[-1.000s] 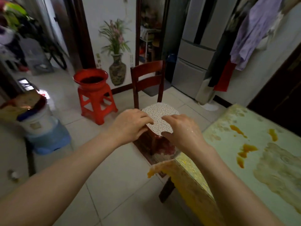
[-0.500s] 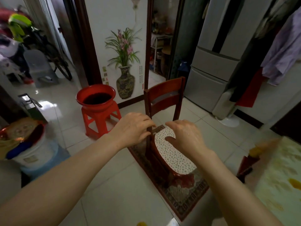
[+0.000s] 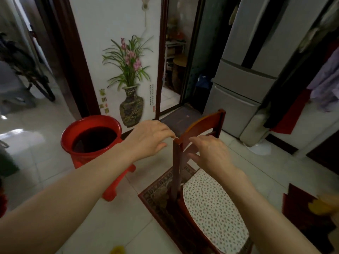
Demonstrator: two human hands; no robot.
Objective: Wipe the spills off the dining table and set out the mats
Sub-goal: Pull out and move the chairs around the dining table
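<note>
A red wooden chair (image 3: 201, 128) with a white spotted seat cushion (image 3: 211, 202) stands straight ahead of me on a patterned rug (image 3: 159, 191). My left hand (image 3: 150, 139) hovers at the top left corner of the chair back, fingers relaxed, fingertips at or just touching the post. My right hand (image 3: 209, 153) is held over the chair back's slats with fingers stretched out, holding nothing. Only a blurred yellow corner of the dining table (image 3: 322, 205) shows at the right edge. No cloth or mats are in view.
A red basin (image 3: 89, 136) sits on a red plastic stool (image 3: 113, 189) left of the chair. A grey fridge (image 3: 244, 85) and hanging clothes (image 3: 322, 83) stand behind on the right. An open doorway (image 3: 176, 70) lies ahead. White tiled floor surrounds the rug.
The view has swung left and away from the stained table, which has nearly left the frame. Both hands moved from over the seat cushion up to the chair back.
</note>
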